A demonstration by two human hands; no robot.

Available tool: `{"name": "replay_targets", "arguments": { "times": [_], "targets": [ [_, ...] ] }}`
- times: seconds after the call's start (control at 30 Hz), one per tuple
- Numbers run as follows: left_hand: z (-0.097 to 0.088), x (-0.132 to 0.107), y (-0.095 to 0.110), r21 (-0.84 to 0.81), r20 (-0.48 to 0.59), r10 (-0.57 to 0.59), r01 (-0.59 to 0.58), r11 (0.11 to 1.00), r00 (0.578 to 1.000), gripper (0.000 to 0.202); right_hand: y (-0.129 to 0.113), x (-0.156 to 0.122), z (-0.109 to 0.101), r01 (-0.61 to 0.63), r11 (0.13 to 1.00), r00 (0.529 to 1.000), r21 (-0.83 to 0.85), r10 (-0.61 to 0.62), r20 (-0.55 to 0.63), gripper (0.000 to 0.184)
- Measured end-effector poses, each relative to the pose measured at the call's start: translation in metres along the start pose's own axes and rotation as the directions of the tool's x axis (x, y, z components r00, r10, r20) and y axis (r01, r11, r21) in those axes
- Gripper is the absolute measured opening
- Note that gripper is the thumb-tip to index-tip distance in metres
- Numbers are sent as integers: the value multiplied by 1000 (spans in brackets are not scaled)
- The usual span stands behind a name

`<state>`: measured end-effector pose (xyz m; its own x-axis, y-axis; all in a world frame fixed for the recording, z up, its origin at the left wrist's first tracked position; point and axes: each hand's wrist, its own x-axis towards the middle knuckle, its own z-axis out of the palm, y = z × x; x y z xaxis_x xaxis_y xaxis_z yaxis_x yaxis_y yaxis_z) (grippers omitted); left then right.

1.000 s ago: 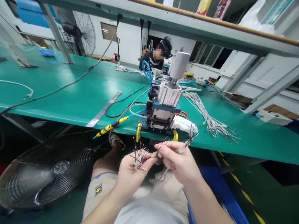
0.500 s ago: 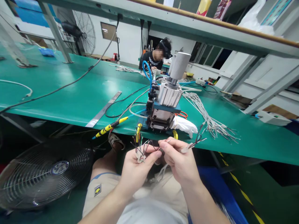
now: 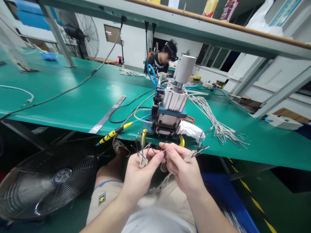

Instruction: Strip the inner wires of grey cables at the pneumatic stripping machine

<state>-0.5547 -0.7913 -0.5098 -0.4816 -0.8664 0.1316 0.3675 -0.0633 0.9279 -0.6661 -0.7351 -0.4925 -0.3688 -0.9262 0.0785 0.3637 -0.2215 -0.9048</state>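
Over my lap, at the front edge of the bench, my left hand (image 3: 142, 173) is closed on several cables (image 3: 143, 159) whose thin coloured wires fan out above the fingers. My right hand (image 3: 183, 166) is closed too, with more cables (image 3: 190, 156) whose stripped-back ends stick out to the right. Between the two sets of fingertips, nearly touching, are thin red and dark wires (image 3: 163, 147); their exact ends are too small to make out. Just beyond the hands stands a pneumatic machine (image 3: 170, 110) with a metal cylinder on top.
A bundle of white cables (image 3: 218, 124) lies right of the machine on the green bench (image 3: 60, 97). A steel ruler (image 3: 108, 115) lies to the left. A floor fan (image 3: 60, 178) stands below left, a blue bin (image 3: 225, 200) below right. Another person (image 3: 157, 63) sits across the bench.
My fingertips have come closer together around the thin wires, and the wire ends between them now point more upward. Both hands have shifted slightly left in view.
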Motion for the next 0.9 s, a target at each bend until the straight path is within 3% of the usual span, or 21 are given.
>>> {"name": "replay_targets", "arguments": {
  "times": [0.3,0.5,0.7,0.9],
  "targets": [
    [-4,1,-2,-60,-25,-138,136,989,990,28,-2,0,2,5,999,1000,-47,-6,-24,23],
    [-6,-1,-1,-48,11,-120,120,992,993,26,-5,2,-1,-20,992,1000,-124,18,-17,21],
    [-9,0,-2,-16,73,-131,132,991,989,30,-11,3,0,-140,989,987,-40,143,71,23],
    [-14,-1,1,-71,178,-222,238,969,959,35,-3,6,0,-144,989,989,45,145,-13,18]
  ]
}}
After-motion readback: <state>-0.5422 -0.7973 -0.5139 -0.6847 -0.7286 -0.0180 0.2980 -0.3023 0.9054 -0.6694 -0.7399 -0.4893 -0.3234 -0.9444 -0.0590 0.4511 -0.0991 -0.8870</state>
